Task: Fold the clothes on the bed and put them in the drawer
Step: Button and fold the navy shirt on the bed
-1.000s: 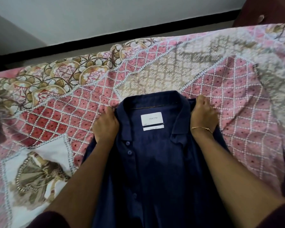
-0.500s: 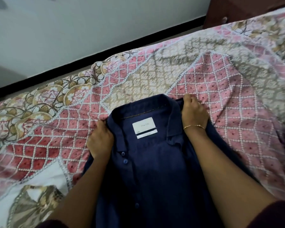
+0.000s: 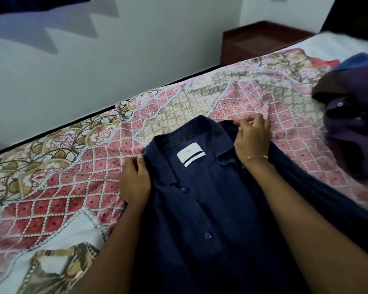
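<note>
Navy blue cloth fills the middle of your view: the navy shirt (image 3: 210, 209) lies front up on the bed (image 3: 77, 187), collar toward the far edge beside the wall, its body running back toward you at the near edge. You can see its white neck label (image 3: 191, 156) inside the open collar, and a row of blue buttons down the placket.

Your left hand (image 3: 135, 181) sits at the shirt's left shoulder, fingers curled onto the edge of the fabric just beside the collar, thumb toward the cloth. Your right hand (image 3: 253, 138) is at the right shoulder, thumb and fingertips pinching the cloth at the seam next to the collar; a thin gold bracelet (image 3: 256, 157) circles that wrist. The shirt's right sleeve trails off along your right forearm toward the near right corner.

Beneath it all, the bedspread (image 3: 179, 107) is patterned in pink and red diamond lattice with beige floral panels. Toward the far right edge of the bed lies a heap of purple clothing (image 3: 353, 124) with a blue piece (image 3: 357, 60) behind it, well apart from the navy shirt. Beyond the far right corner stands a dark wooden bedside cabinet (image 3: 257, 41) against the white wall (image 3: 136, 60).
</note>
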